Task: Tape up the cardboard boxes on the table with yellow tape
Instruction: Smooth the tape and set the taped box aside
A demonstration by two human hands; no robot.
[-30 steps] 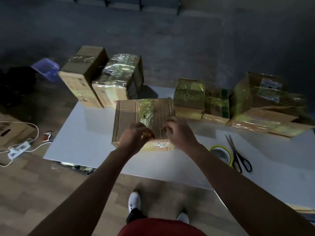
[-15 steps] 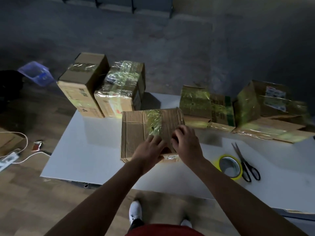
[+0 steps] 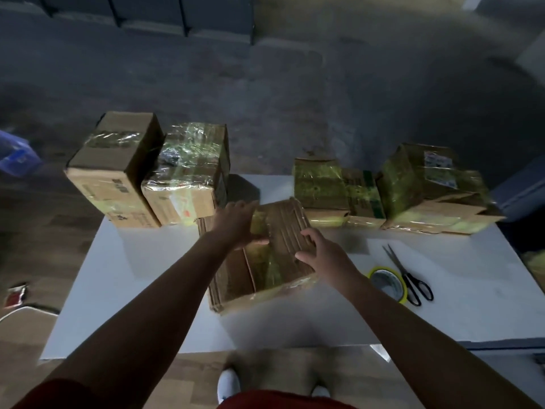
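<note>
White shoes (image 3: 228, 385) and wood floor at the bottom edge; both bare forearms reach forward over the white table (image 3: 141, 290); cardboard box (image 3: 284, 231) sits mid-table, turned at an angle, directly under both hands; yellow tape strip (image 3: 267, 264) runs across its top and down over the near edge; left hand (image 3: 237, 222) lies flat on the far-left part of the box top, fingers straight and pointing away, thumb beside the tape strip, holding nothing; right hand (image 3: 323, 252) rests on the box's right edge, fingers spread and lightly bent, touching cardboard, not wrapped round anything; tape roll (image 3: 387, 284) lies flat on the table just right of the right wrist, apart from the box; black-handled scissors (image 3: 408, 276) touch the roll's right side; further back, two tall boxes (image 3: 115, 169) stand side by side at the far-left corner, shiny tape over their tops; three more taped boxes (image 3: 320, 187) sit in a row along the far-right edge, the nearest just behind the central box; blue item (image 3: 14, 156) on the floor far left, blurred.
</note>
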